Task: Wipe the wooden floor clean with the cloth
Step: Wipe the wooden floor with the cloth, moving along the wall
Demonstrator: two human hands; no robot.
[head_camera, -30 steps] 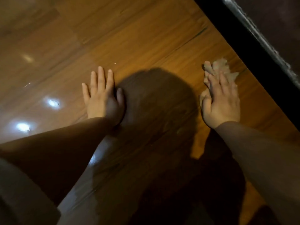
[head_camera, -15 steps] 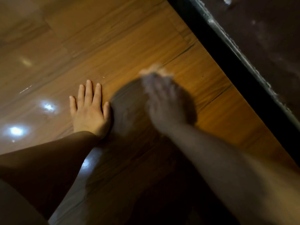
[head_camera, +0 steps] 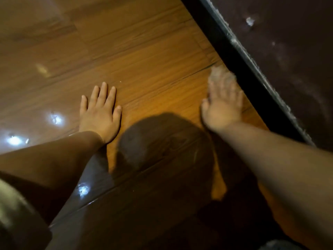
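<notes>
Wooden floor (head_camera: pixel 144 51) fills most of the view, glossy orange-brown planks running at a slant, with bright light reflections (head_camera: pixel 55 119) glinting on the left side. Along the right edge runs a black strip (head_camera: pixel 239 56), and beyond it a dark, dusty surface (head_camera: pixel 297 69). A big rounded shadow (head_camera: pixel 162 141) lies on the planks between the two arms.

Coming in from the lower left is the left forearm (head_camera: pixel 54 159); from the lower right, the right forearm (head_camera: pixel 279 168). The left hand (head_camera: pixel 99 114) is planted palm-down on the boards, fingers straight and lightly spread, gripping nothing. It sits well apart from the other hand.

Over to the right hand (head_camera: pixel 223 107), close to the black strip and smeared with motion blur. Its fingers look stretched forward and laid flat on top of the cloth (head_camera: pixel 219 75), pressing it to the floor, though the blur makes the exact finger shape hard to call.

And there's the cloth itself: a pale, crumpled wad under the right fingertips, poking out ahead of them, on the floor just beside the black strip.

Smallest of all, a tiny white speck (head_camera: pixel 120 81) sits on the planks just ahead of the left fingertips.
</notes>
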